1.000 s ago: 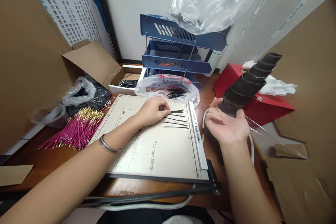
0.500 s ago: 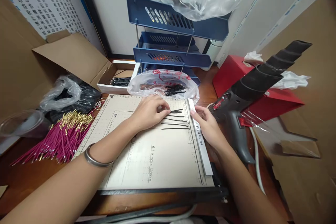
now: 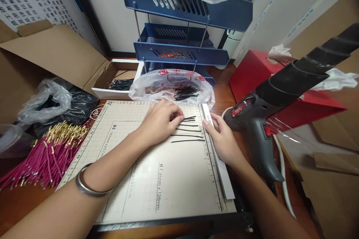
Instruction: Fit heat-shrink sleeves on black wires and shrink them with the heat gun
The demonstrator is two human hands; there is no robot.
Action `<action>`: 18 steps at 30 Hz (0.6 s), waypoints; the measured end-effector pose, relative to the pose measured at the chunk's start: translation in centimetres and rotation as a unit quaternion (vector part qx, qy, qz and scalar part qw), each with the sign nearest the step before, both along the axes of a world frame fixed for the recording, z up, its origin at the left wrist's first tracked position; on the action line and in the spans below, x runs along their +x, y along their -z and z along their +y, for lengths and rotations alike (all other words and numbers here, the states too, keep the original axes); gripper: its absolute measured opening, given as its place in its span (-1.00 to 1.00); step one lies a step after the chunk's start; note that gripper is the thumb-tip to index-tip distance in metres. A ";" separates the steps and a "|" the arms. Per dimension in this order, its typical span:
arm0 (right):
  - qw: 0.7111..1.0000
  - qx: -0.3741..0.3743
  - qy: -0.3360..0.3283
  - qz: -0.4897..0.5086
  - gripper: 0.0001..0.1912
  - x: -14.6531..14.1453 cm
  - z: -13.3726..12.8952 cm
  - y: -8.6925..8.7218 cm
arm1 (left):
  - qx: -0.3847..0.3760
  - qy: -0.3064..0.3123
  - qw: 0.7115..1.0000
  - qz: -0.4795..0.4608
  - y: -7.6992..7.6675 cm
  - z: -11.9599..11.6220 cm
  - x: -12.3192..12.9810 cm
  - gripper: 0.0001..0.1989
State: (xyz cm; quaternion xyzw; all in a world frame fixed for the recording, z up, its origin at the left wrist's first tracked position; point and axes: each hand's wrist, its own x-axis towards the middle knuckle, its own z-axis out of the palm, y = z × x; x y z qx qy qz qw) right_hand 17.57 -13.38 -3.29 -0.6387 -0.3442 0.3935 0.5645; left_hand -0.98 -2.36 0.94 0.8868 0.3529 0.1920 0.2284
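So the only thing worn here is a plain metal bangle (image 3: 92, 191) on the left forearm, silvery grey, smooth and kinda shiny, with a rounded band. Both forearms are sleeveless, hands gloveless, and there's no ring or nail polish that I can spot.

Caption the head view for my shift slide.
Left hand pinching black wires on a paper cutter, right hand at its white strip.
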 end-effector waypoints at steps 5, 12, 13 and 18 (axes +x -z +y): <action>1.000 -0.005 0.001 -0.009 -0.34 0.1 -0.1 0.0 | 0.002 -0.007 1.000 -0.001 0.0 0.1 0.1 -0.85; 1.000 0.008 -0.009 -0.016 -0.40 0.2 -0.2 -0.1 | 0.011 -0.007 1.000 0.001 0.2 0.2 0.2 -0.84; 1.000 0.007 -0.010 -0.018 -0.41 0.3 -0.2 0.0 | 0.011 -0.004 1.000 -0.001 0.2 0.2 0.1 -0.83; 1.000 0.004 -0.008 -0.026 -0.41 0.3 -0.3 -0.3 | -0.004 0.052 0.999 0.011 -0.6 0.0 -0.6 -0.62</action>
